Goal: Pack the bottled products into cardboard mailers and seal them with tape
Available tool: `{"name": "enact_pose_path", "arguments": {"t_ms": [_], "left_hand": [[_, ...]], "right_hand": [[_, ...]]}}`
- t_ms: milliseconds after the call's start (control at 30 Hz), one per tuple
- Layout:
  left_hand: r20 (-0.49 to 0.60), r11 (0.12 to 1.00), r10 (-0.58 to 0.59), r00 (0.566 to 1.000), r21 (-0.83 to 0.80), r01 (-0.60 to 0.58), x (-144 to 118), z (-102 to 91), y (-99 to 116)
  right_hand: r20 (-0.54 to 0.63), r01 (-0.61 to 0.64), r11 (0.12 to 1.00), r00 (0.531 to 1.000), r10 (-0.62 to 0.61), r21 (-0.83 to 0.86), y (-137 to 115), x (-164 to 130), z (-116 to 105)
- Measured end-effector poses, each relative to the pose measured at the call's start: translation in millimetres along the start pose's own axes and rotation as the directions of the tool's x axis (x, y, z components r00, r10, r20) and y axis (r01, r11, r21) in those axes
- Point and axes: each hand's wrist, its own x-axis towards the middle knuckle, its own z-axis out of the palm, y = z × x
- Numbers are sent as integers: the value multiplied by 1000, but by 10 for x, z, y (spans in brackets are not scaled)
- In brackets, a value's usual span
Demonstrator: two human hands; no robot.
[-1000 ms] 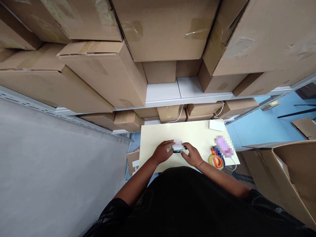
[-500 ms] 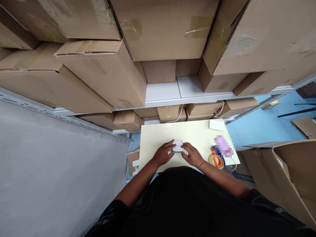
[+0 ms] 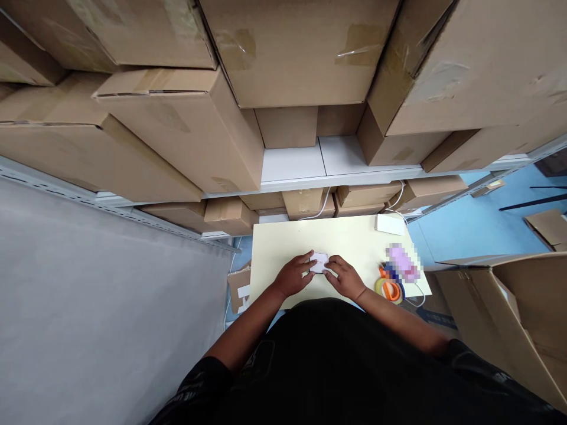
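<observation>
A person in a dark shirt leans over a pale yellow tabletop (image 3: 283, 242), both forearms angled inward toward a small white box (image 3: 319, 262) lying near the tabletop's front edge. The left hand (image 3: 293, 276) and right hand (image 3: 348, 279) close on the box from its two sides, fingers curled over its ends and gripping it between them, so the box sits directly ahead of the knuckles, about as near to one hand as the other. Its long axis appears to run left to right, though the box is too small to be sure. To the right of the box, near the tabletop's right corner, lie an orange tape dispenser (image 3: 390, 288) and a blurred pink object (image 3: 401, 262). Beyond the box, at the far right edge, rests a white adapter (image 3: 388, 224) with a cable. Behind the tabletop rise shelves stacked with cardboard cartons (image 3: 186, 130).
</observation>
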Motion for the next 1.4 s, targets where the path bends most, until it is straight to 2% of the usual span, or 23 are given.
{"name": "enact_pose_path", "arguments": {"t_ms": [167, 367, 467, 533, 633, 767, 967, 1100, 1233, 1400], "left_hand": [[-16, 999, 51, 999, 14, -51, 3, 40, -5], [-3, 999, 41, 999, -28, -41, -88, 102, -24], [34, 993, -5, 999, -119, 9, -175, 110, 21], [34, 969, -102, 994, -221, 107, -245, 135, 60], [38, 865, -318, 947, -399, 306, -343, 243, 74], [116, 717, -504, 856, -496, 490, -414, 514, -48], [165, 643, -605, 779, -477, 599, -409, 934, -288], [147, 637, -613, 777, -490, 595, -376, 1089, -357], [72, 621, -646, 760, -530, 578, -366, 1081, -445], [-6, 613, -673, 739, -564, 554, -358, 807, -775]], "right_hand": [[-17, -71, 997, 997, 72, 42, 45, 13, 76], [-26, -167, 973, 984, 174, 156, 83, -5, 183], [-4, -251, 937, 966, 260, 245, 96, -26, 184], [10, -320, 885, 942, 337, 338, 124, -70, 186], [81, -390, 821, 916, 393, 417, 220, -188, 245], [167, -471, 809, 882, 441, 351, 433, -363, 457], [239, -562, 767, 827, 509, 309, 703, -432, 758], [217, -540, 792, 841, 496, 284, 754, -345, 818], [191, -500, 827, 865, 464, 256, 727, -131, 895], [215, -481, 825, 875, 434, 295, 613, 365, 1138]]}}
